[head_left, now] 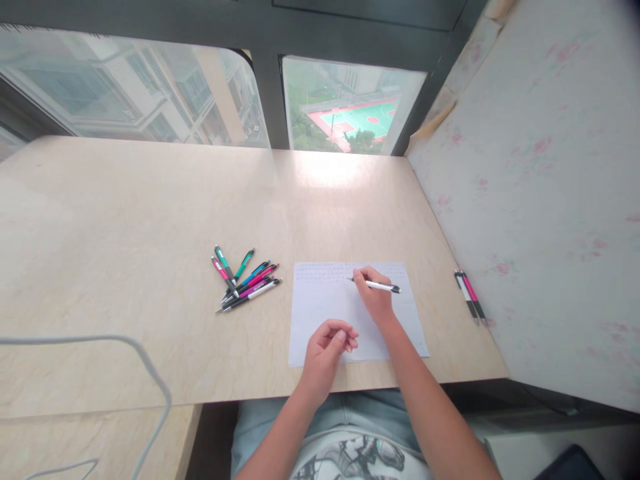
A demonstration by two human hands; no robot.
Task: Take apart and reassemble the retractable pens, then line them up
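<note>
A sheet of white paper (pixel 325 307) lies on the table, with rows of small handwriting along its top part; I cannot read the words. My right hand (pixel 376 293) rests on the sheet, its fingers closed around a white pen (pixel 381 286) with a black end. The pen's tip points left, at the last line of writing. On the lower part of the sheet lies my left hand (pixel 327 345), loosely curled, thumb against the fingers, with nothing seen in it.
Several coloured pens (pixel 247 283) lie in a loose pile left of the paper. Two more pens (pixel 470 297), white and pink, lie beside the flowered wall (pixel 545 200). A grey cable (pixel 145 357) arcs over the table's left front. Windows stand behind the table.
</note>
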